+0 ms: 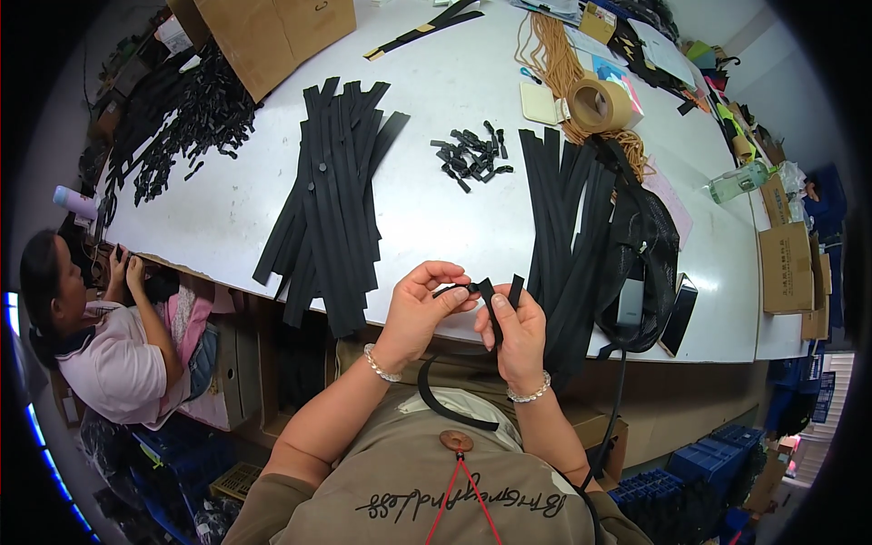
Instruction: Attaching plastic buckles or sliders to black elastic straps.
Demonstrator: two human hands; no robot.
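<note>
My left hand [425, 304] pinches a small black zipper slider [451, 290] between thumb and fingers. My right hand [516, 329] grips the split end of a black zipper tape [498, 298], whose two ends stick up above the fingers while the rest loops down toward my lap [436, 400]. Both hands meet just in front of the white table's near edge [436, 331]. A fanned pile of black zipper tapes [331, 204] lies to the left, another pile [568, 213] to the right, and a small heap of black sliders [472, 154] sits between them farther back.
A black mesh bag [647, 250] and a dark phone [679, 313] lie at the right. A tape roll [598, 104], tan cord, cardboard boxes [272, 32] and loose black parts [191, 123] sit farther back. Another person [100, 336] sits at the left table edge.
</note>
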